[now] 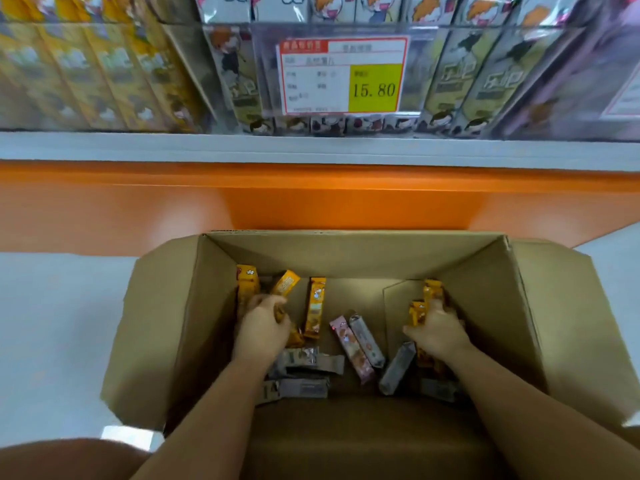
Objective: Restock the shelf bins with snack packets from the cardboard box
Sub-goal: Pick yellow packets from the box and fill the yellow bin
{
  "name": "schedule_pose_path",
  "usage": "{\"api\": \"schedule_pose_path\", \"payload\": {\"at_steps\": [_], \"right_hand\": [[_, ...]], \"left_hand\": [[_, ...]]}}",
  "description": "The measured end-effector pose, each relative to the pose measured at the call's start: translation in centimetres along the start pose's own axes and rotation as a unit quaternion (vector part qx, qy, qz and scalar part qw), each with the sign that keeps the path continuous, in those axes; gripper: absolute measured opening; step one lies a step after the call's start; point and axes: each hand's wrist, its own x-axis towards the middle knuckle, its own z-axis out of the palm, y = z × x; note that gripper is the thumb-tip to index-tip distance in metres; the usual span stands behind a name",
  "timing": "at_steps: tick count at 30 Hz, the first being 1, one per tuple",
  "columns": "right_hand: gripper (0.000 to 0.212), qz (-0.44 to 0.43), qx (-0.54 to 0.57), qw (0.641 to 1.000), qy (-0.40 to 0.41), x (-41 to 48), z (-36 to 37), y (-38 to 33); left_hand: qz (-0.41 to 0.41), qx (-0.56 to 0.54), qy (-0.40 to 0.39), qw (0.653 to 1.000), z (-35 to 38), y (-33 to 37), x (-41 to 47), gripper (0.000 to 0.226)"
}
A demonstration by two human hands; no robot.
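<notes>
An open cardboard box (502,306) stands on the floor below the shelf. Both my hands are deep inside it. My left hand (265,323) grips yellow snack packets (284,284) at the box's left side. My right hand (438,332) grips other yellow packets (417,311) near the right wall. A loose yellow packet (315,306) lies between the hands. Pink and white packets (353,344) and grey ones (304,388) lie flat on the box bottom. Above, clear shelf bins (104,74) hold rows of yellow and pale packets.
A red and yellow price tag (343,76) reading 15.80 hangs on the middle bin front. Under the bins run a white shelf edge (311,150) and an orange base panel (311,199). Pale floor (52,323) lies left of the box. My knee (69,459) shows at bottom left.
</notes>
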Motion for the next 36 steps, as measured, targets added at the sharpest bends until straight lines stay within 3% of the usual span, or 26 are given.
{"api": "schedule_pose_path", "payload": {"at_steps": [5,9,15,19,24,36], "right_hand": [[0.088,-0.005,-0.051,0.998,-0.02,0.7,1.4,0.1],[0.083,-0.032,-0.022,0.997,-0.06,0.8,1.7,0.1],[0.069,-0.152,-0.138,0.978,-0.036,0.4,2.3,-0.4],[0.073,-0.227,-0.217,0.949,-0.017,0.7,2.4,-0.7],[0.086,-0.197,-0.252,0.947,-0.028,1.0,2.6,-0.3],[0.097,-0.245,-0.224,0.942,-0.046,-0.5,0.2,-0.5]], "left_hand": [[-0.037,0.021,-0.024,0.999,1.0,-0.8,1.2,0.033],[-0.029,0.041,-0.053,0.997,1.8,-0.9,1.3,0.028],[-0.026,0.041,-0.057,0.997,2.2,-1.0,1.3,0.029],[-0.018,0.054,-0.046,0.997,2.2,-1.1,1.2,0.031],[-0.023,0.062,-0.049,0.997,2.0,-0.9,0.8,0.031],[0.009,0.06,-0.029,0.998,1.1,0.6,-0.2,0.032]]}}
